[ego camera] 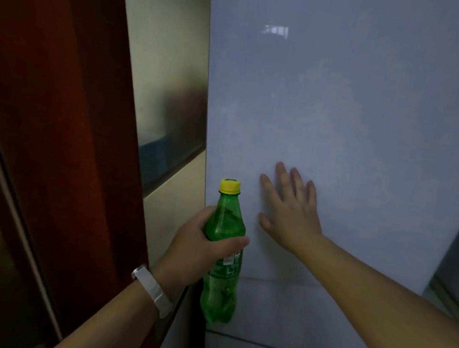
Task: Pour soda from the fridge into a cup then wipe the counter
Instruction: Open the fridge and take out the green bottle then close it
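Holding the green soda bottle [223, 248] upright by its upper body, my left hand [198, 249] wraps it with the thumb across the front, above the label, leaving the yellow cap [230, 186] sealed and clear of the grip. I judge it is kept upright so nothing shakes. My right hand [290, 210] lies flat and spread, gripping nothing, against the white fridge door [345, 115], apparently pressing it closed. No cup or counter is in sight.
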Demonstrator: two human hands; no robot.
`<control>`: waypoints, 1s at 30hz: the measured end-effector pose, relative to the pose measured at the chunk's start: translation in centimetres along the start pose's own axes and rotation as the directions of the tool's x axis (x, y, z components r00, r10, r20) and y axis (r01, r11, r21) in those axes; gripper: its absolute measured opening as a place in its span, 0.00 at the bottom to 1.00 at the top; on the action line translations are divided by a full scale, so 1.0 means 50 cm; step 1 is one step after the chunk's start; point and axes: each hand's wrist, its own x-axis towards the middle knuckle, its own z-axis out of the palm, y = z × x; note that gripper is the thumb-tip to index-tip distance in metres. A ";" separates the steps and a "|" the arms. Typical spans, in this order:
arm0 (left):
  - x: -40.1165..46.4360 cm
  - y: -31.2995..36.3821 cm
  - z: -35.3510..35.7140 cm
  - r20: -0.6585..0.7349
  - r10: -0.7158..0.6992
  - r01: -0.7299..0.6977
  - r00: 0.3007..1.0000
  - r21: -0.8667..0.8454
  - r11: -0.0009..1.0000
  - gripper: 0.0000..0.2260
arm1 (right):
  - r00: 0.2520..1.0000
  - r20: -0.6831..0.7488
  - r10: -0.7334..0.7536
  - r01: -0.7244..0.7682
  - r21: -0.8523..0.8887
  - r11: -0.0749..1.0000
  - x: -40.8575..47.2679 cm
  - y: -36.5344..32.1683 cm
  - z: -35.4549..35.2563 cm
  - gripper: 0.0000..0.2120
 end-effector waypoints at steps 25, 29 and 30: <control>0.134 -0.068 0.066 0.080 -0.015 0.019 0.997 -0.055 0.998 0.12 | 0.999 0.047 -0.017 0.017 -0.004 1.000 0.041 0.061 0.024 0.40; 0.110 -0.052 0.123 0.153 0.014 -0.007 0.988 -0.046 0.999 0.11 | 0.995 0.090 0.050 -0.060 0.106 0.993 -0.056 0.126 -0.021 0.37; 0.102 -0.046 0.142 0.169 0.016 -0.007 0.985 -0.053 0.999 0.12 | 0.993 0.097 0.064 -0.076 0.134 0.988 -0.083 0.146 -0.034 0.37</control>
